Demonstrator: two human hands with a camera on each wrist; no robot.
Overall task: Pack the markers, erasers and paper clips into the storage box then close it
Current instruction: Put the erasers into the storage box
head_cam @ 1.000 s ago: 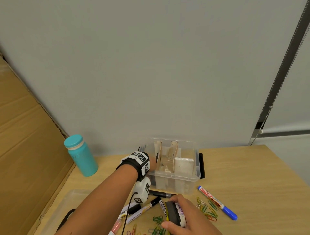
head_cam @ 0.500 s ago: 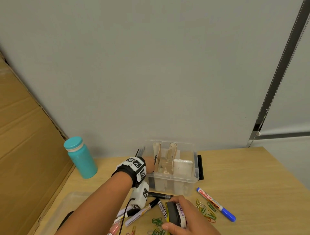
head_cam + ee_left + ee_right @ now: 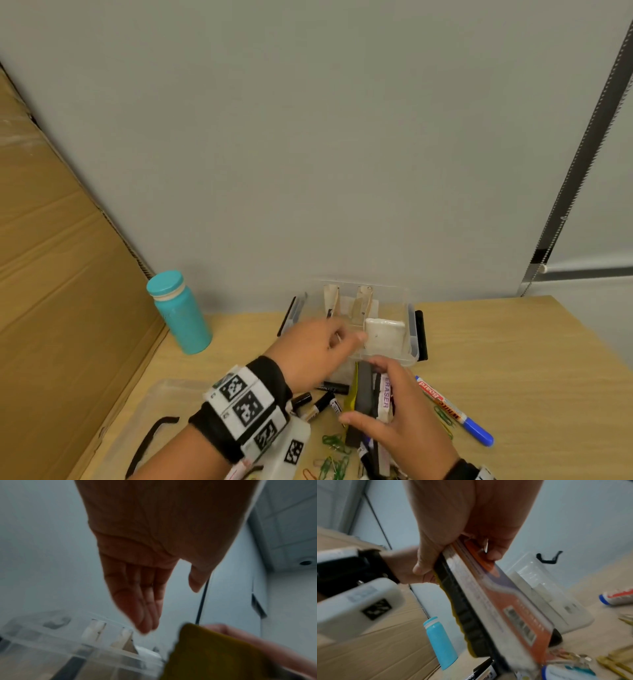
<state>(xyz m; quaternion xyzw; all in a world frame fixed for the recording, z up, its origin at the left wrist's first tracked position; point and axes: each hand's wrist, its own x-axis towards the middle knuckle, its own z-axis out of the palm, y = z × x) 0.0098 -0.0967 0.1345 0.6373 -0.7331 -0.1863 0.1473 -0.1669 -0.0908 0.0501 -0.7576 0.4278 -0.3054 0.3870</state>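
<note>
My right hand (image 3: 371,399) grips a board eraser (image 3: 363,380) on edge, with a grey body, a yellow felt side and a white ERASER label. It is lifted just in front of the clear storage box (image 3: 409,342). In the right wrist view the eraser (image 3: 489,601) is clamped between thumb and fingers. My left hand (image 3: 342,334) hovers open over the box's near left part and holds nothing; in its wrist view the fingers (image 3: 145,608) are straight. A white eraser (image 3: 383,334) lies in the box. A blue-capped marker (image 3: 452,414), black markers (image 3: 320,402) and paper clips (image 3: 334,442) lie on the table.
A teal bottle (image 3: 180,311) stands left of the box. The clear lid (image 3: 164,394) with a black clasp lies at the near left. Cardboard (image 3: 51,274) leans along the left side. The grey wall is right behind the box. The table (image 3: 531,359) reaches right.
My left hand has come up out of the box's left side and spread open above it. My right hand has lifted the board eraser off the table toward the box's front wall.
</note>
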